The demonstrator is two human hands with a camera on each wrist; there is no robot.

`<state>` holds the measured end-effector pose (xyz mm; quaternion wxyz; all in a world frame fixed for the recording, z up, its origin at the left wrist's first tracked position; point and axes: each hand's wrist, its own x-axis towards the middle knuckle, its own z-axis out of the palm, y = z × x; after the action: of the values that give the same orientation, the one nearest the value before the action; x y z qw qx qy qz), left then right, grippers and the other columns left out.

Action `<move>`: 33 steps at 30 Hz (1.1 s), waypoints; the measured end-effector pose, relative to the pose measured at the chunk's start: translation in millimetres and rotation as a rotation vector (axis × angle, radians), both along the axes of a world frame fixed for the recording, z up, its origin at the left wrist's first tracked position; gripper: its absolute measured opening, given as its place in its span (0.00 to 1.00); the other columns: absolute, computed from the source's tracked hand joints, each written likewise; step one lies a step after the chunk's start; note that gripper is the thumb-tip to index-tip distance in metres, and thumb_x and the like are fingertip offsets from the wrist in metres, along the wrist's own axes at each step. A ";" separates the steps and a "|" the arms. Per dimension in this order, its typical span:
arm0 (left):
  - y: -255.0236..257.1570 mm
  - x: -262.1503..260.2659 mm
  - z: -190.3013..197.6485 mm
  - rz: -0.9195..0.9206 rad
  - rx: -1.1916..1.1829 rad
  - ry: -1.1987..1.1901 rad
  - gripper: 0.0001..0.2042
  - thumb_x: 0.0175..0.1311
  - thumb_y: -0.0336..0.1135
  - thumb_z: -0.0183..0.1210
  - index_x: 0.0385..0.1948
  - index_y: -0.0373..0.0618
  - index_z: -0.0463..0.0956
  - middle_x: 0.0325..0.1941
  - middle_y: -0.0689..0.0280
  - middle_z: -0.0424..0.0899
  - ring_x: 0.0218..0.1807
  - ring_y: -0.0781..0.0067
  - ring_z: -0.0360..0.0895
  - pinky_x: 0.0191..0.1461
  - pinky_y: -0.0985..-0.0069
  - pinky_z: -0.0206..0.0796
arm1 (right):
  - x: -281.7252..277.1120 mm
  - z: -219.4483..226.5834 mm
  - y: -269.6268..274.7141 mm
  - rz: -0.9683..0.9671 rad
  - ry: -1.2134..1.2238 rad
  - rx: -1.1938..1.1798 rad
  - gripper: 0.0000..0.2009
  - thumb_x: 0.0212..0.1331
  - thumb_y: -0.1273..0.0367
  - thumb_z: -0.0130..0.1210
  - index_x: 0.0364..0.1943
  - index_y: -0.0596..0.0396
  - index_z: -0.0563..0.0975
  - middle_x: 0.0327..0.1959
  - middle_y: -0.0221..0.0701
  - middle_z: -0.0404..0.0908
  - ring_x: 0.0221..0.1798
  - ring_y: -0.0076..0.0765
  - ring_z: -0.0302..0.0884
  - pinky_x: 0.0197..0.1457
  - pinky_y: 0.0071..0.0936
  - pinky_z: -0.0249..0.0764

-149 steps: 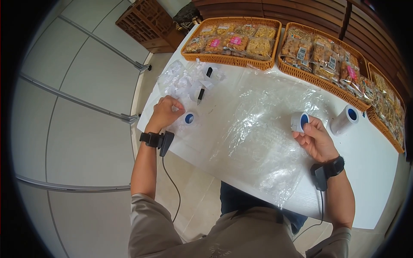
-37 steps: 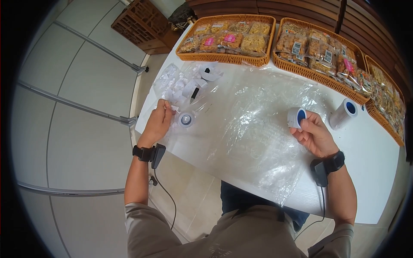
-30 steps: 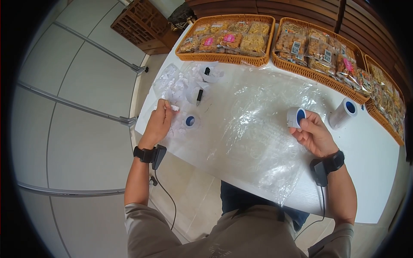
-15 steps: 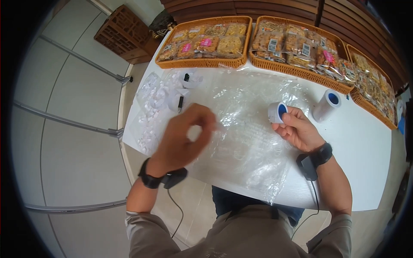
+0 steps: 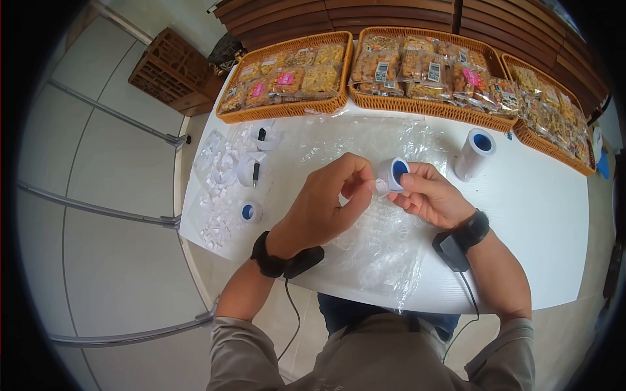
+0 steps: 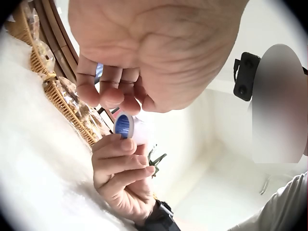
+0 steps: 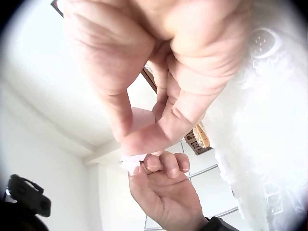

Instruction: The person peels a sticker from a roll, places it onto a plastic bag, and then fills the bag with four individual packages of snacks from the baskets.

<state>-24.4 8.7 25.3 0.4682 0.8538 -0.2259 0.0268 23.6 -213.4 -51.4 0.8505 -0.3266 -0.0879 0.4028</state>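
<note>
My right hand [image 5: 433, 195] holds a white roll with a blue core [image 5: 393, 174] above the clear plastic sheet [image 5: 365, 254], thumb at the core. My left hand [image 5: 326, 199] is beside it, thumb and index finger pinching a small white paper piece [image 5: 381, 186] at the roll's near side. In the right wrist view the white paper [image 7: 131, 163] shows at the left hand's fingertips [image 7: 139, 169]. The left wrist view has the blue core [image 6: 123, 126] just beyond the left fingers.
Another roll [image 5: 251, 212] lies left among paper scraps [image 5: 218, 218], near two black pens [image 5: 255, 174]. A taller roll [image 5: 474, 154] stands right. Wicker baskets [image 5: 287, 111] of bagged snacks line the table's back edge.
My left hand has moved right from the scraps to the roll in my right hand. The right hand keeps its hold, and the head view has shifted.
</note>
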 end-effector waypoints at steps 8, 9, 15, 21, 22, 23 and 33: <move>-1.5 -2.3 -9.9 0.026 -0.056 -0.107 0.05 0.62 0.23 0.58 0.36 0.41 0.72 0.29 0.66 0.76 0.28 0.75 0.73 0.35 0.78 0.67 | 0.8 -0.6 0.1 -0.021 0.019 0.035 0.13 0.68 0.67 0.59 0.49 0.64 0.79 0.38 0.40 0.86 0.32 0.20 0.81 0.33 0.13 0.79; 2.1 -3.8 -7.6 0.021 -0.036 -0.133 0.05 0.61 0.23 0.58 0.36 0.41 0.72 0.29 0.66 0.76 0.28 0.74 0.73 0.35 0.78 0.67 | 1.5 -1.5 0.0 -0.036 0.031 0.030 0.13 0.68 0.67 0.59 0.48 0.64 0.79 0.37 0.40 0.86 0.32 0.20 0.81 0.33 0.13 0.79; -0.4 -11.2 -0.8 -0.129 0.006 -0.153 0.09 0.56 0.21 0.61 0.35 0.42 0.72 0.30 0.63 0.77 0.26 0.67 0.73 0.31 0.75 0.67 | 2.5 -1.9 0.0 -0.042 0.073 0.040 0.12 0.67 0.67 0.60 0.47 0.63 0.79 0.37 0.39 0.86 0.31 0.19 0.81 0.36 0.13 0.81; -10.3 0.4 -8.9 -0.025 0.071 -0.326 0.10 0.56 0.21 0.62 0.36 0.40 0.71 0.33 0.61 0.78 0.31 0.63 0.79 0.35 0.72 0.72 | 1.5 -3.9 0.7 -0.040 0.026 0.032 0.13 0.68 0.67 0.60 0.48 0.63 0.79 0.38 0.40 0.85 0.32 0.20 0.81 0.35 0.13 0.80; -10.3 1.7 -9.3 -0.014 0.084 -0.327 0.10 0.56 0.20 0.63 0.36 0.40 0.71 0.33 0.61 0.78 0.31 0.63 0.79 0.36 0.72 0.72 | 1.8 -3.5 1.2 -0.039 0.031 0.026 0.13 0.68 0.67 0.60 0.48 0.63 0.79 0.38 0.40 0.85 0.32 0.20 0.81 0.35 0.13 0.80; -10.3 2.3 -10.1 -0.003 0.097 -0.329 0.10 0.56 0.20 0.63 0.36 0.40 0.71 0.34 0.61 0.78 0.32 0.63 0.80 0.36 0.72 0.72 | 1.7 -2.8 1.4 -0.037 0.034 0.019 0.13 0.68 0.66 0.60 0.48 0.64 0.79 0.38 0.40 0.85 0.32 0.20 0.81 0.35 0.13 0.80; -17.5 3.4 -19.4 0.086 0.063 -0.357 0.12 0.54 0.22 0.64 0.37 0.42 0.71 0.38 0.61 0.78 0.33 0.64 0.78 0.35 0.73 0.72 | 1.3 0.2 0.2 -0.031 0.025 0.013 0.13 0.67 0.66 0.60 0.48 0.63 0.79 0.37 0.39 0.85 0.32 0.20 0.81 0.34 0.13 0.79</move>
<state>-21.0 -8.8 6.0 0.3921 0.8587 -0.2693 0.1906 24.8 -213.2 -51.3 0.8598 -0.3173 -0.0749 0.3930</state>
